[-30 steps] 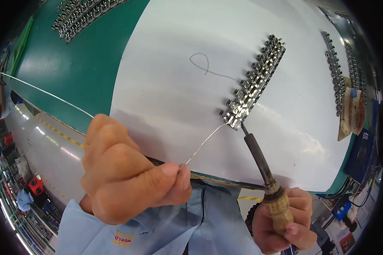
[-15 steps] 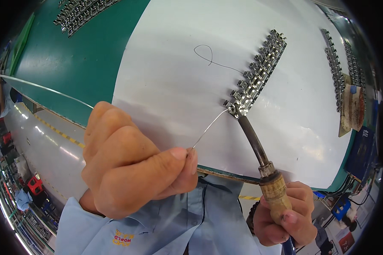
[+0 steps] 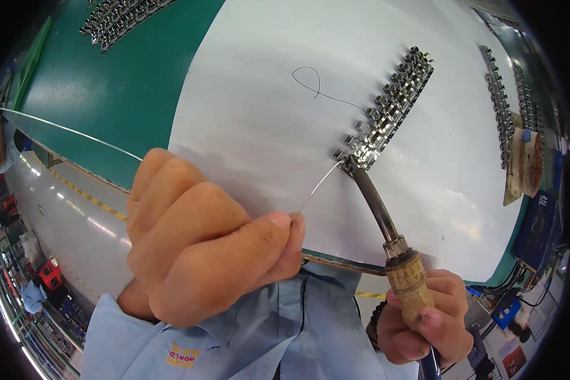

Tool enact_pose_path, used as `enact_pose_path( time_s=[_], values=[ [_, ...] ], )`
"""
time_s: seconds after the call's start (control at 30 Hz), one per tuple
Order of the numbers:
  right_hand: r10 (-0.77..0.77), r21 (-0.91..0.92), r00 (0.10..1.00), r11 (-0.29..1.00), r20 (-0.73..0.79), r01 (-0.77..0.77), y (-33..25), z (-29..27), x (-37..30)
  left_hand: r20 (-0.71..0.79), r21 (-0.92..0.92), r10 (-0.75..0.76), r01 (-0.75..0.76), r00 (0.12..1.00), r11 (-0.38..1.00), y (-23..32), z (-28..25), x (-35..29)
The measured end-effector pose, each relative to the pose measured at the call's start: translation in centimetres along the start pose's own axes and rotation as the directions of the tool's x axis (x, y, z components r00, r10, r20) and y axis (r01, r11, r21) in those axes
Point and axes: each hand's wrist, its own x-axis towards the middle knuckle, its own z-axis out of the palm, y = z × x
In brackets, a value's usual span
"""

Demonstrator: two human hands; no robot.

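My left hand [image 3: 202, 237] pinches a thin silvery solder wire [image 3: 321, 182] between thumb and forefinger. The wire's tip meets the near end of a strip of small metal parts [image 3: 392, 104], and its long tail runs off to the far left. My right hand [image 3: 434, 320] is wrapped round the wooden handle of a soldering iron [image 3: 377, 206]. The iron's tip touches the same near end of the strip, beside the wire's tip. The strip lies slanted on a white sheet [image 3: 253, 120]. A fine looped dark line [image 3: 307, 79] reaches from the sheet to the strip.
More metal strips [image 3: 499, 104] lie at the right, by a wooden block with a stained pad [image 3: 524, 161]. Other strips [image 3: 117, 22] rest on the green mat [image 3: 107, 82] at the far left. A dark blue box [image 3: 538, 228] stands beyond the right edge.
My left hand has moved slightly right toward the strip, and less wire shows between its fingertips and the joint. The strip's far end has shifted slightly right. The iron stays nearly in place.
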Motion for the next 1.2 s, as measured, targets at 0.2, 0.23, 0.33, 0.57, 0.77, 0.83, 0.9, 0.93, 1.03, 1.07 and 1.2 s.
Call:
enact_pose_path(
  time_s=[0.2,0.23,0.33,0.57,0.77,0.83,0.9,0.93,1.03,1.07,1.2],
  values=[
    [-0.01,0.04,0.998,0.999,-0.059,0.013,0.2,0.2,-0.5,-0.018,-0.029,0.003,-0.003,1.0,1.0,-0.1,-0.1,0.0],
    [-0.018,0.055,0.995,0.998,-0.095,0.023,0.2,0.2,-0.7,-0.025,-0.041,0.007,-0.008,1.0,0.999,-0.2,-0.1,-0.1],
    [-0.006,0.108,0.987,0.994,-0.163,0.024,0.4,0.1,-0.8,-0.025,-0.045,0.021,-0.022,0.999,0.999,-0.3,-0.3,-0.2],
    [0.104,0.115,0.991,0.989,-0.084,-0.094,-0.4,-0.4,-0.4,-0.033,-0.042,0.033,-0.034,0.999,0.999,-0.4,-0.1,-0.2],
    [0.139,0.116,0.99,0.984,-0.031,-0.134,-0.6,-0.5,0.1,-0.027,-0.034,0.029,-0.03,0.999,0.999,-0.4,-0.1,-0.2],
    [0.147,0.106,0.989,0.984,-0.02,-0.144,-0.7,-0.5,0.3,-0.023,-0.025,0.015,-0.015,1.0,1.0,-0.4,-0.1,-0.3],
    [0.143,0.109,0.99,0.984,-0.016,-0.141,-0.7,-0.4,0.3,-0.025,-0.02,0.003,-0.003,1.0,1.0,-0.3,-0.1,-0.3],
    [0.135,0.116,0.991,0.984,-0.017,-0.133,-0.7,-0.4,0.4,-0.035,-0.021,-0.001,0.0,0.999,1.0,-0.3,-0.1,-0.3],
    [0.126,0.12,0.992,0.985,-0.022,-0.122,-0.6,-0.2,0.5,-0.043,-0.02,-0.001,0.0,0.999,1.0,-0.3,-0.1,-0.3],
    [0.125,0.118,0.992,0.986,-0.024,-0.121,-0.6,-0.1,0.5,-0.042,-0.02,0.002,-0.002,0.999,1.0,-0.4,0.0,-0.3],
    [0.111,0.102,0.994,0.989,-0.013,-0.11,-0.5,-0.3,0.7,-0.05,-0.012,0.003,-0.003,0.999,1.0,-0.4,0.2,-0.3]
  ],
)
